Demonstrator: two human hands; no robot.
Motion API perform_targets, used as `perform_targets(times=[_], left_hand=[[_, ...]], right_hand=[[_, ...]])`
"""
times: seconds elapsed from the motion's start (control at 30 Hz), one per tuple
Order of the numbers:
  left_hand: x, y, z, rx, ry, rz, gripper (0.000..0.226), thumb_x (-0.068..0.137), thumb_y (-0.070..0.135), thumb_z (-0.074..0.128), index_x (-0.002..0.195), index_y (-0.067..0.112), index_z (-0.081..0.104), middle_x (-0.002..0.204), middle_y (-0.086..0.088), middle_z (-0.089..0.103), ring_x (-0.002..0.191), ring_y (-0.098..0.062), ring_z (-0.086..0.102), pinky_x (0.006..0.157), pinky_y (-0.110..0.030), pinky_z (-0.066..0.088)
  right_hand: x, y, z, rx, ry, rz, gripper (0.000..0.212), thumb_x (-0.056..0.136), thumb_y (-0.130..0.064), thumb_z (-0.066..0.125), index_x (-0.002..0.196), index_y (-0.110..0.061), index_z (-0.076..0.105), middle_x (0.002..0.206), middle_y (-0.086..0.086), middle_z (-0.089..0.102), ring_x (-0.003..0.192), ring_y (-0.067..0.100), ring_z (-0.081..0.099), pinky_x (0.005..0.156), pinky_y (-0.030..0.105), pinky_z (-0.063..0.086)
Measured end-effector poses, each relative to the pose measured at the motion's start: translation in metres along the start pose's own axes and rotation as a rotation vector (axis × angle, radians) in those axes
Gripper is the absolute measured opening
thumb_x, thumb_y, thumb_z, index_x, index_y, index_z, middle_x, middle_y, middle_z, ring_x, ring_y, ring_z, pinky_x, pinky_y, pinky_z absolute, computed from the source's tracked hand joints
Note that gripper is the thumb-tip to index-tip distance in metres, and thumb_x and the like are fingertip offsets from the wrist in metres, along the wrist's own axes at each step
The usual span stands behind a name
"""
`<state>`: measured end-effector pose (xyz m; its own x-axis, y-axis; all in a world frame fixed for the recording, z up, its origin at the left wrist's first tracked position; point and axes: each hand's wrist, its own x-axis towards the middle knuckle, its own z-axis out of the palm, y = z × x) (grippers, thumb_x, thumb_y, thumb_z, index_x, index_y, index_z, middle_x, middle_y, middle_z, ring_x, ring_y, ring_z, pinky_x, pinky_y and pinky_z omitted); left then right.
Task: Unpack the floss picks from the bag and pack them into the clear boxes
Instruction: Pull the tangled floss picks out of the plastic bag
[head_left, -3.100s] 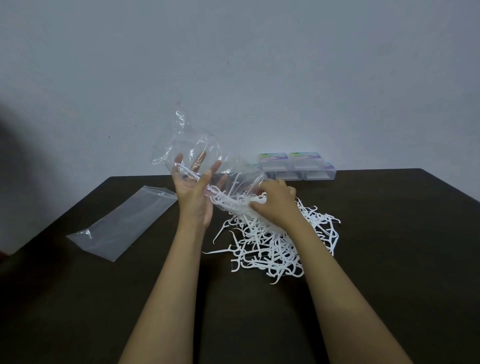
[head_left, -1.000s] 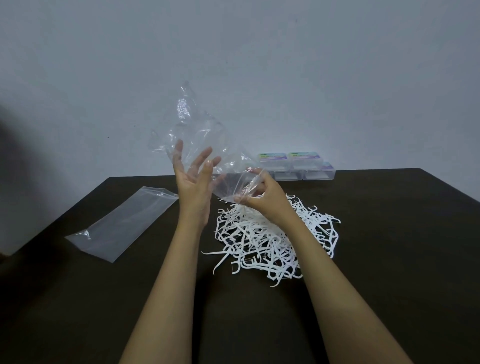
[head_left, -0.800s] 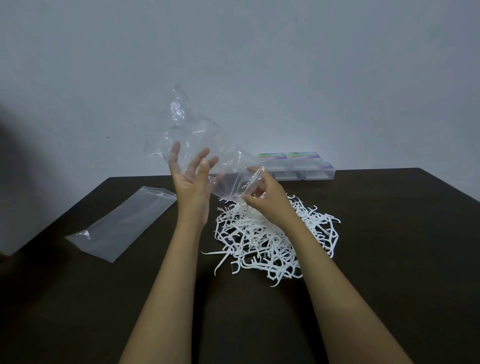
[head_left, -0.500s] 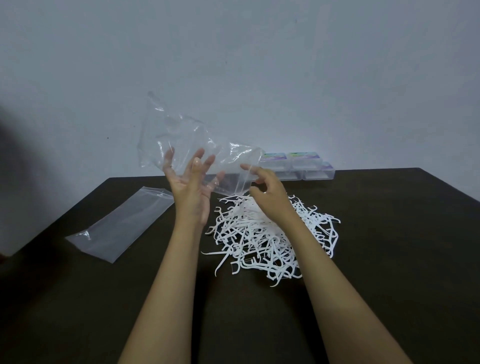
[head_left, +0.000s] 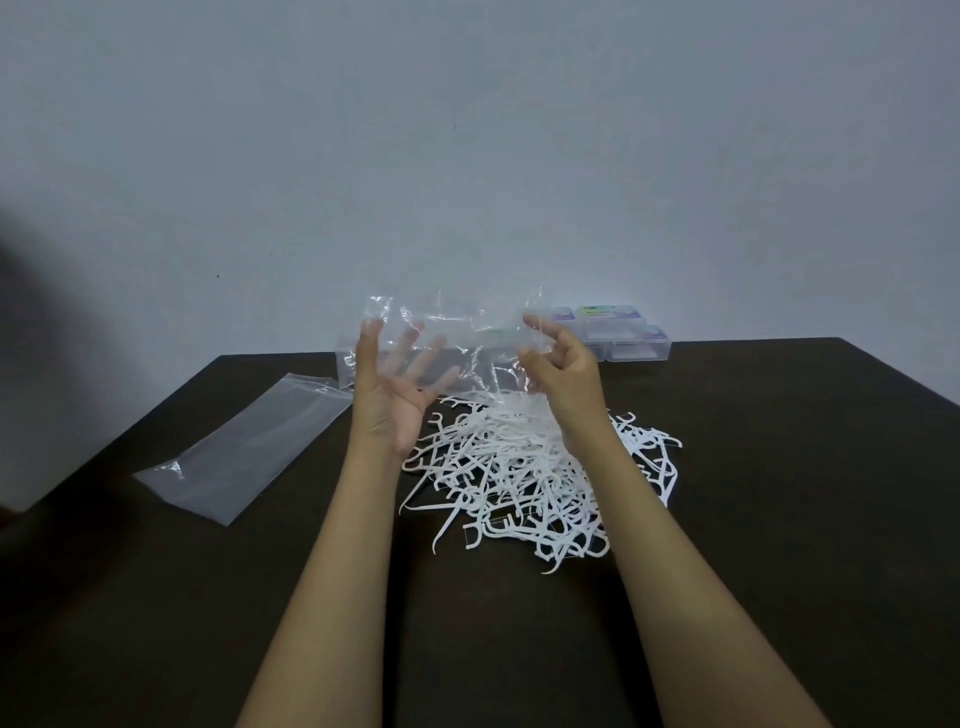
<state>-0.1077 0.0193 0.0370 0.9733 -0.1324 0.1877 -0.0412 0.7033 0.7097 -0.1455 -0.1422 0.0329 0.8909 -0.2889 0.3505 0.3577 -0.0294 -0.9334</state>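
An emptied clear plastic bag (head_left: 457, 343) is stretched sideways in the air between my hands, above the far side of a heap of white floss picks (head_left: 524, 483) on the dark table (head_left: 789, 519). My left hand (head_left: 389, 400) is behind the bag's left end, palm toward me, fingers spread and straight against the film. My right hand (head_left: 561, 369) pinches the bag's right end with curled fingers. Several clear boxes (head_left: 618, 335) with coloured labels stand stacked at the table's far edge, partly hidden behind the bag and my right hand.
A second clear bag (head_left: 244, 447) lies flat on the table's left side, running diagonally. A plain grey wall stands right behind the table. The table's far edge runs just behind the boxes.
The bag, earlier tilted upright over the pile, has come down and now lies spread level between my hands. My right hand moved up and right, taking the bag's end. The picks stay in a heap.
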Motion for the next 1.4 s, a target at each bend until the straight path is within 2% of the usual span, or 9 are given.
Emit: perform_targets(times=[0.1, 0.27, 0.4, 0.57, 0.73, 0.97, 1.17, 1.27, 1.4], left_hand=[[0.002, 0.006, -0.008, -0.058, 0.079, 0.012, 0.128, 0.026, 0.055, 0.089, 0.136, 0.024, 0.032, 0.122, -0.012, 0.056, 0.107, -0.027, 0.062, 0.078, -0.051, 0.054], [0.001, 0.011, -0.02, 0.012, 0.059, 0.04, 0.064, 0.068, 0.02, 0.07, 0.125, 0.03, 0.042, 0.119, -0.015, 0.054, 0.114, -0.028, 0.055, 0.072, -0.044, 0.058], [0.003, 0.015, -0.031, 0.201, -0.022, 0.053, 0.061, 0.078, 0.001, 0.06, 0.127, 0.034, 0.041, 0.117, -0.013, 0.057, 0.097, -0.019, 0.064, 0.071, -0.035, 0.059], [0.002, 0.018, -0.04, 0.341, -0.157, -0.074, 0.047, 0.082, -0.019, 0.045, 0.105, 0.019, 0.057, 0.121, -0.01, 0.055, 0.09, -0.016, 0.069, 0.064, -0.026, 0.059], [0.003, 0.018, -0.049, 0.373, -0.188, -0.184, 0.053, 0.08, -0.022, 0.044, 0.12, 0.012, 0.054, 0.13, 0.001, 0.052, 0.097, -0.018, 0.067, 0.078, -0.032, 0.057], [-0.001, 0.011, -0.056, 0.378, -0.192, -0.274, 0.068, 0.08, -0.027, 0.038, 0.129, 0.018, 0.047, 0.125, 0.012, 0.05, 0.094, -0.021, 0.068, 0.07, -0.022, 0.058], [-0.008, 0.012, -0.069, 0.407, -0.247, -0.372, 0.073, 0.07, -0.022, 0.047, 0.126, 0.025, 0.049, 0.142, 0.014, 0.038, 0.067, -0.012, 0.062, 0.064, -0.017, 0.056], [-0.01, 0.011, -0.071, 0.395, -0.271, -0.408, 0.079, 0.067, -0.017, 0.049, 0.135, 0.021, 0.041, 0.139, 0.014, 0.038, 0.066, -0.012, 0.067, 0.073, -0.025, 0.055], [-0.015, 0.011, -0.071, 0.464, -0.251, -0.388, 0.074, 0.078, -0.026, 0.04, 0.131, 0.025, 0.044, 0.141, 0.014, 0.035, 0.067, -0.01, 0.066, 0.079, -0.027, 0.052]], right_hand=[[0.002, 0.004, -0.003, -0.059, 0.001, 0.01, 0.039, 0.089, -0.009, 0.057, 0.127, -0.021, 0.051, 0.069, -0.008, 0.046, 0.062, 0.015, 0.043, 0.057, 0.013, 0.046], [0.003, 0.006, -0.009, -0.047, 0.027, 0.073, 0.048, 0.09, -0.002, 0.053, 0.132, -0.021, 0.046, 0.086, 0.0, 0.055, 0.039, -0.003, 0.043, 0.043, 0.013, 0.041], [0.003, 0.005, -0.016, -0.012, 0.035, 0.097, 0.05, 0.09, -0.001, 0.052, 0.133, -0.026, 0.044, 0.082, 0.001, 0.058, 0.037, -0.001, 0.038, 0.038, 0.013, 0.036], [0.004, 0.005, -0.026, 0.015, -0.005, 0.116, 0.054, 0.091, 0.0, 0.05, 0.138, -0.025, 0.04, 0.07, 0.002, 0.059, 0.037, 0.001, 0.036, 0.036, 0.014, 0.033], [0.006, 0.008, -0.038, 0.007, -0.08, 0.156, 0.06, 0.09, 0.001, 0.052, 0.142, -0.023, 0.034, 0.064, -0.001, 0.064, 0.037, 0.003, 0.04, 0.035, 0.015, 0.035], [0.004, 0.008, -0.046, -0.038, -0.064, 0.183, 0.062, 0.09, 0.0, 0.051, 0.144, -0.023, 0.029, 0.069, 0.003, 0.06, 0.038, 0.0, 0.04, 0.037, 0.014, 0.036], [0.002, 0.012, -0.054, -0.104, -0.095, 0.225, 0.063, 0.092, -0.001, 0.049, 0.144, -0.029, 0.029, 0.085, 0.007, 0.064, 0.042, 0.001, 0.038, 0.04, 0.013, 0.036], [0.003, 0.013, -0.057, -0.135, -0.126, 0.233, 0.062, 0.092, -0.002, 0.049, 0.144, -0.029, 0.028, 0.083, 0.01, 0.063, 0.043, 0.001, 0.039, 0.041, 0.013, 0.036], [0.005, 0.009, -0.053, -0.242, -0.136, 0.201, 0.064, 0.091, 0.002, 0.048, 0.145, -0.026, 0.027, 0.111, -0.001, 0.052, 0.049, 0.001, 0.046, 0.044, 0.011, 0.039]])
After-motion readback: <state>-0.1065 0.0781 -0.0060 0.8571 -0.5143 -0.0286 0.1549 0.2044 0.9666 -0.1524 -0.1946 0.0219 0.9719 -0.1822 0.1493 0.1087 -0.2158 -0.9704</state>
